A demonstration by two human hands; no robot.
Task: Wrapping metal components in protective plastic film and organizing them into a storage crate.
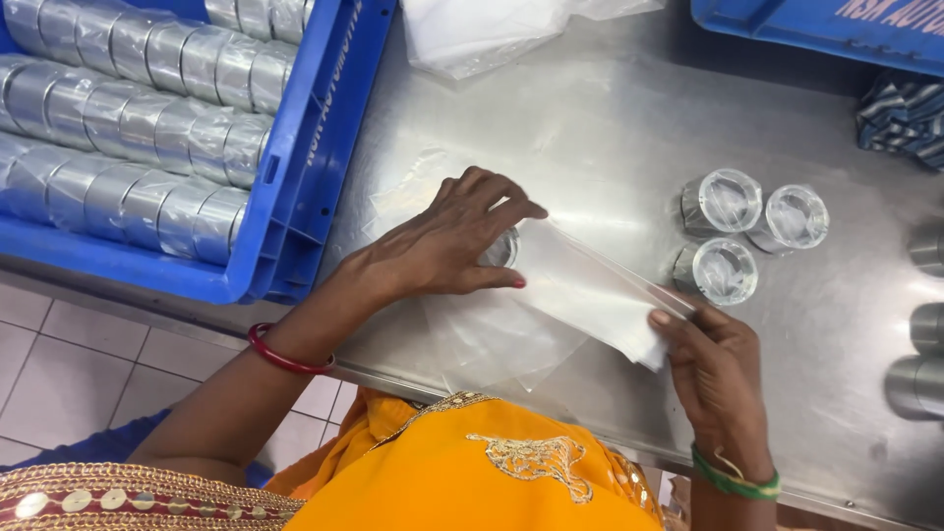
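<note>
My left hand (pixel 447 241) closes around a small shiny metal ring (pixel 501 248) at the mouth of a clear plastic bag (pixel 580 290). The bag lies flat on the steel table (pixel 590 128). My right hand (pixel 713 379) pinches the bag's far end between thumb and fingers. More clear bags (pixel 492 339) lie stacked under the one I hold.
A blue crate (pixel 295 197) at the left holds several rows of bagged metal rings. Three bagged rings (pixel 747 231) stand upright right of the bag. Further metal rings (pixel 919 334) sit at the right edge. A second blue crate (pixel 816 25), a striped cloth (pixel 905 113) and loose plastic (pixel 472 29) lie at the back.
</note>
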